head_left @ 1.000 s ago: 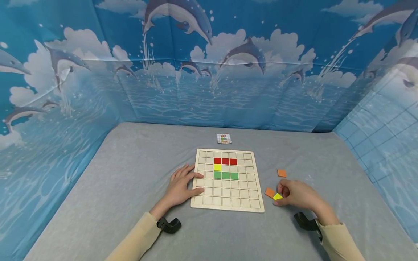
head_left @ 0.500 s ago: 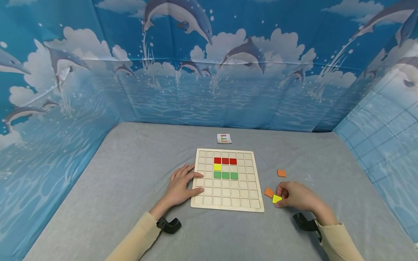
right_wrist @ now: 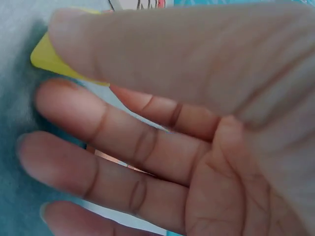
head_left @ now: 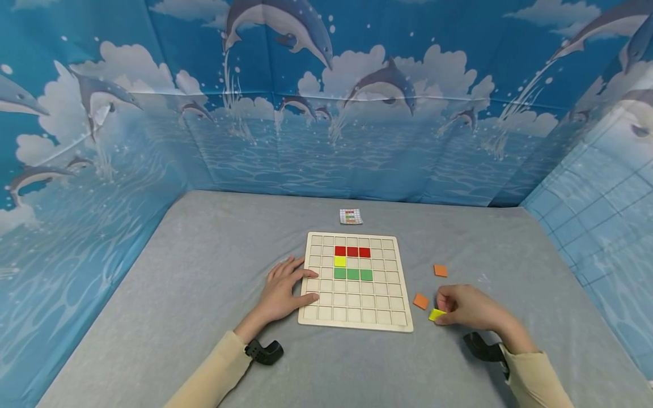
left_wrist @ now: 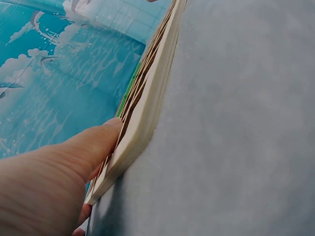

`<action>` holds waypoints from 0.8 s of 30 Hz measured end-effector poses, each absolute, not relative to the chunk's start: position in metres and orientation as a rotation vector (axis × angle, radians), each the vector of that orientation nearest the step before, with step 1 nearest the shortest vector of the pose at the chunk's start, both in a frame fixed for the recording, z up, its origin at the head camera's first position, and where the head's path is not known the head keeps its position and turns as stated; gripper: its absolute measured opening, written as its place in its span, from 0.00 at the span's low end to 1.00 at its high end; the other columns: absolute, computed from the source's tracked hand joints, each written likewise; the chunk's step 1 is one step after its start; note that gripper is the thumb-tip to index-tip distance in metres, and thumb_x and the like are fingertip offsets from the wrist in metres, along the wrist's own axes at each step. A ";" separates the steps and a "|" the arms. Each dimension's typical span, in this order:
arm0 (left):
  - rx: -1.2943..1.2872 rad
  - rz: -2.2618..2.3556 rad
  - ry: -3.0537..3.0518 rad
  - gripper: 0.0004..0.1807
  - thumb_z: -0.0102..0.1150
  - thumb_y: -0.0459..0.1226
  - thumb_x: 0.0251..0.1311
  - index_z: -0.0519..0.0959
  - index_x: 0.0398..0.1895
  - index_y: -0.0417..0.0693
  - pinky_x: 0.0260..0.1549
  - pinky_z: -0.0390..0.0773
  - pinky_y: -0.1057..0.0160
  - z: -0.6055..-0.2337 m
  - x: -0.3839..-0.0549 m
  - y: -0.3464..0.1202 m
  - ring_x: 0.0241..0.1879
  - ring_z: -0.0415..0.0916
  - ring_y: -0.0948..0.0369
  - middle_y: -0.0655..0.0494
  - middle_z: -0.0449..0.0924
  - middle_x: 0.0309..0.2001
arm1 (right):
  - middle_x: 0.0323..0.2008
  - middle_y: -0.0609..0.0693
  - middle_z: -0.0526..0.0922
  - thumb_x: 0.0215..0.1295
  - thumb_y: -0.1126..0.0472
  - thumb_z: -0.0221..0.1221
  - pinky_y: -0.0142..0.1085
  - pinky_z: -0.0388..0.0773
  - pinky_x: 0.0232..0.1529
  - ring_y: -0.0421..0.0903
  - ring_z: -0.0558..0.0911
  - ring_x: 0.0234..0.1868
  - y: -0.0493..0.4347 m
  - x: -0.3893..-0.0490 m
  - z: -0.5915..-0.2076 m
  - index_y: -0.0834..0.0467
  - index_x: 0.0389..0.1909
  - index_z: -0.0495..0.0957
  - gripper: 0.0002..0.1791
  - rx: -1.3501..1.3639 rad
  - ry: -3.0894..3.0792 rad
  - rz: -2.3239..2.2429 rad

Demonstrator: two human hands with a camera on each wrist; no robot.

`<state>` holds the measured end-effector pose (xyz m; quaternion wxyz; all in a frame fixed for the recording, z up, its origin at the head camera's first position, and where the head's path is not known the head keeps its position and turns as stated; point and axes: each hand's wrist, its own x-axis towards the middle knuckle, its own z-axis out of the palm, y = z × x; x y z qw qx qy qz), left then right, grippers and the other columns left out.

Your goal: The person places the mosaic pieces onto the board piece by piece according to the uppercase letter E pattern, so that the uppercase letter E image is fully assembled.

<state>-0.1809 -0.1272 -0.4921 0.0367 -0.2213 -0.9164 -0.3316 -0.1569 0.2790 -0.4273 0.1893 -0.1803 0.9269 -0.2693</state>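
A wooden grid board [head_left: 352,315] lies mid-table. On it are three red tiles [head_left: 352,251] in a row, one yellow tile [head_left: 339,261] below the leftmost, and three green tiles [head_left: 353,274] in another row. My left hand [head_left: 279,290] rests at the board's left edge, its thumb and index finger reaching over onto the surface. Right of the board, my right hand [head_left: 473,307] pinches a loose yellow tile [head_left: 435,315]. In the right wrist view the thumb [right_wrist: 113,42] covers much of that yellow tile [right_wrist: 47,56], and the index finger is mostly hidden behind the thumb.
Two orange tiles lie on the grey cloth near my right hand: one orange tile [head_left: 420,301] by the board's right edge, another orange tile [head_left: 440,271] farther back. Behind the board is a small pattern card [head_left: 350,217]. A dolphin-print curtain [head_left: 326,153] encloses the table.
My right hand has drawn the loose yellow tile slightly right and toward me, opening a gap from the nearer orange tile. My left hand and the board have stayed in place.
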 end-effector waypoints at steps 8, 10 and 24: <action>-0.685 -1.016 -2.801 0.22 0.64 0.54 0.55 0.77 0.52 0.61 0.63 0.42 0.44 -0.494 -0.181 -0.128 0.71 0.44 0.47 0.48 0.58 0.70 | 0.17 0.41 0.67 0.49 0.56 0.72 0.31 0.60 0.20 0.38 0.66 0.19 0.274 -0.155 -0.425 0.54 0.23 0.69 0.18 -0.549 2.560 -0.757; -0.687 -1.014 -2.798 0.22 0.65 0.54 0.55 0.77 0.52 0.61 0.63 0.42 0.44 -0.494 -0.181 -0.129 0.71 0.44 0.47 0.48 0.58 0.70 | 0.17 0.40 0.67 0.50 0.55 0.71 0.30 0.60 0.21 0.37 0.65 0.19 0.271 -0.155 -0.424 0.54 0.23 0.68 0.18 -0.587 2.554 -0.781; -0.687 -1.011 -2.798 0.22 0.65 0.54 0.55 0.77 0.52 0.61 0.64 0.42 0.44 -0.495 -0.182 -0.128 0.71 0.44 0.47 0.48 0.58 0.70 | 0.24 0.38 0.76 0.58 0.58 0.67 0.31 0.71 0.24 0.36 0.72 0.23 0.228 -0.156 -0.440 0.48 0.33 0.76 0.08 -0.748 2.675 -0.966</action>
